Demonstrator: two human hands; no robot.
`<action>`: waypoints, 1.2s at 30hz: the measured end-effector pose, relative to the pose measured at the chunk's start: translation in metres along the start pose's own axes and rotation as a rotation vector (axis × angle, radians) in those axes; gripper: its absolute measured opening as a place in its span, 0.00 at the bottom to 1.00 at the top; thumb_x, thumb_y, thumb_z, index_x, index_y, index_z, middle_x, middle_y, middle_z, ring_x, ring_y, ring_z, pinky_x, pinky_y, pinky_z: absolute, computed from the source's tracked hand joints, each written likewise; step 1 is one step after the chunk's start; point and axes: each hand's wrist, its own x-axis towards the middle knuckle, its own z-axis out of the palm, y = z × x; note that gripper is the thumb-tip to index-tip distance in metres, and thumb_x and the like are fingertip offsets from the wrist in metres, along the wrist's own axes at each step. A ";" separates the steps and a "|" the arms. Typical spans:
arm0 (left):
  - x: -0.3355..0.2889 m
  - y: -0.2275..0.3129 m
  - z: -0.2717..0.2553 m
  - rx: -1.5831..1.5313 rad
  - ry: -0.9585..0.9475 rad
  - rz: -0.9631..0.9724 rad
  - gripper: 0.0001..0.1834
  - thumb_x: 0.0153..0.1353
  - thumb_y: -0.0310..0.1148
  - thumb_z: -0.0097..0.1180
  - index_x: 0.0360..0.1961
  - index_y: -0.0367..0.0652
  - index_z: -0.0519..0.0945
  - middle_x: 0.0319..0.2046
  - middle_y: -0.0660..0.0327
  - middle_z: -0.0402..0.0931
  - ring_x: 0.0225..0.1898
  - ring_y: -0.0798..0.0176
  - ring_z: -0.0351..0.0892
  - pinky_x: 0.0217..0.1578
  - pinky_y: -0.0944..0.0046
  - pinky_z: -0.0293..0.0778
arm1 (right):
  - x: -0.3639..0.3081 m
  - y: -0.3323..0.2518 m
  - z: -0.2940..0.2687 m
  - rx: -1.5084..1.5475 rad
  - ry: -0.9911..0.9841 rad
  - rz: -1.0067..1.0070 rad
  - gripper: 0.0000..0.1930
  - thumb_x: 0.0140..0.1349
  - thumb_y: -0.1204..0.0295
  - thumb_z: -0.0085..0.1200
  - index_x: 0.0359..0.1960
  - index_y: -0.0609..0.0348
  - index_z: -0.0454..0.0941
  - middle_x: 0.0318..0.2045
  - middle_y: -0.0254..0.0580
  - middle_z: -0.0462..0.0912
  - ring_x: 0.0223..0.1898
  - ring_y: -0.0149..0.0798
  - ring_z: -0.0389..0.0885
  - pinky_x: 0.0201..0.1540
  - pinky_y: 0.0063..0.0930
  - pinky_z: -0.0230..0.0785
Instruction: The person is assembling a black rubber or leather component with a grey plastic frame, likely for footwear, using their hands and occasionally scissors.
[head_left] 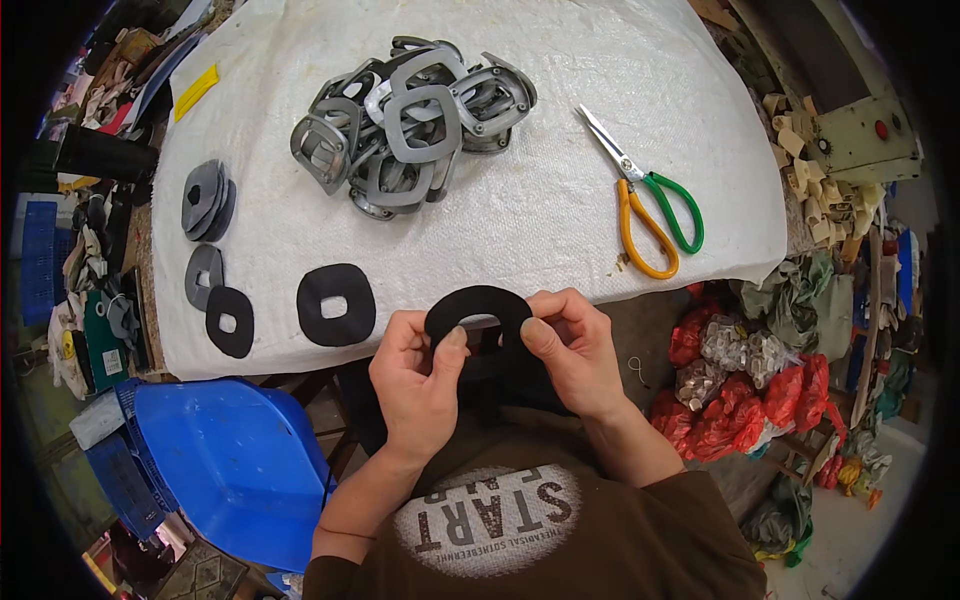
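Note:
Between my two hands, just off the table's near edge, is a black ring-shaped pad [480, 299], bent into an arch with an opening in its middle. My left hand [415, 375] pinches its left side, thumb on top. On the other side my right hand [575, 355] grips it the same way. Left of my hands, a black rounded-square pad [349, 327] with a square hole lies flat on the white-covered table [480, 210]. A smaller black pad [230, 341] lies farther left, overlapping a grey one [196, 277]. Behind them sits a small stack of grey pads [197, 200].
A heap of grey plastic frames [455, 112] lies at the table's far middle. Scissors [628, 170] with one orange and one green handle rest at the right. A blue basin [215, 450] stands below the left edge; red plastic bags [735, 400] lie at the right.

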 end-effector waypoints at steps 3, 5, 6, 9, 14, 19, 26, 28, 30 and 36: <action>-0.003 -0.002 -0.003 0.020 0.002 0.007 0.07 0.58 0.27 0.53 0.30 0.37 0.67 0.23 0.66 0.71 0.25 0.79 0.66 0.27 0.79 0.63 | 0.000 0.006 -0.001 0.031 -0.003 -0.061 0.05 0.60 0.74 0.52 0.31 0.61 0.69 0.25 0.26 0.70 0.26 0.19 0.65 0.29 0.14 0.59; -0.006 -0.003 -0.002 -0.038 0.001 0.041 0.08 0.58 0.27 0.54 0.30 0.37 0.67 0.24 0.65 0.71 0.25 0.79 0.66 0.27 0.79 0.63 | -0.001 0.010 0.001 0.150 0.002 0.003 0.06 0.60 0.73 0.52 0.31 0.61 0.69 0.24 0.26 0.69 0.25 0.19 0.63 0.28 0.14 0.58; -0.006 -0.004 -0.002 -0.039 0.000 0.041 0.08 0.58 0.27 0.54 0.30 0.37 0.67 0.24 0.65 0.71 0.25 0.79 0.66 0.27 0.79 0.63 | -0.002 0.011 0.001 0.268 0.007 0.067 0.06 0.60 0.73 0.52 0.31 0.60 0.69 0.24 0.25 0.68 0.24 0.19 0.62 0.27 0.13 0.56; -0.004 -0.005 -0.005 -0.104 -0.033 0.016 0.08 0.58 0.26 0.54 0.31 0.37 0.67 0.25 0.64 0.72 0.26 0.78 0.67 0.29 0.78 0.64 | -0.001 0.014 -0.003 0.411 -0.056 0.165 0.07 0.59 0.72 0.54 0.32 0.59 0.68 0.25 0.26 0.68 0.24 0.19 0.61 0.27 0.13 0.56; -0.004 -0.006 -0.003 -0.223 -0.062 0.003 0.09 0.58 0.27 0.54 0.32 0.37 0.67 0.25 0.64 0.72 0.27 0.77 0.68 0.30 0.77 0.65 | 0.001 0.012 -0.003 0.469 -0.197 0.135 0.08 0.59 0.70 0.53 0.33 0.59 0.68 0.28 0.35 0.72 0.30 0.27 0.68 0.36 0.22 0.61; -0.003 -0.006 -0.007 -0.254 -0.091 0.015 0.09 0.58 0.28 0.55 0.32 0.37 0.67 0.27 0.62 0.73 0.28 0.76 0.69 0.31 0.77 0.66 | 0.000 0.000 0.010 0.586 -0.208 0.161 0.09 0.59 0.68 0.53 0.33 0.58 0.68 0.28 0.42 0.75 0.33 0.34 0.71 0.43 0.30 0.63; -0.007 -0.005 -0.002 -0.288 -0.157 0.022 0.09 0.58 0.28 0.54 0.32 0.37 0.66 0.28 0.61 0.74 0.30 0.75 0.71 0.33 0.75 0.68 | 0.001 0.007 -0.003 0.462 -0.411 0.161 0.12 0.62 0.63 0.48 0.35 0.60 0.70 0.29 0.41 0.76 0.33 0.32 0.72 0.43 0.28 0.63; -0.003 -0.008 -0.006 -0.291 -0.140 0.021 0.09 0.59 0.28 0.54 0.32 0.37 0.66 0.28 0.61 0.74 0.30 0.75 0.71 0.33 0.75 0.68 | 0.001 0.006 -0.002 0.452 -0.373 0.122 0.13 0.63 0.62 0.46 0.37 0.61 0.70 0.30 0.41 0.76 0.33 0.31 0.72 0.43 0.27 0.63; 0.000 -0.007 -0.007 -0.294 -0.122 0.021 0.09 0.59 0.28 0.53 0.32 0.37 0.66 0.28 0.60 0.74 0.30 0.75 0.71 0.33 0.75 0.68 | 0.003 -0.003 -0.003 0.385 -0.173 0.172 0.11 0.64 0.67 0.47 0.40 0.64 0.69 0.29 0.36 0.76 0.29 0.26 0.70 0.36 0.18 0.62; -0.002 -0.002 -0.007 -0.136 -0.086 0.074 0.08 0.59 0.27 0.53 0.32 0.38 0.65 0.28 0.60 0.74 0.29 0.75 0.70 0.33 0.75 0.67 | 0.000 -0.014 0.001 0.097 -0.201 -0.031 0.07 0.63 0.71 0.47 0.38 0.63 0.69 0.31 0.35 0.74 0.33 0.24 0.69 0.37 0.17 0.62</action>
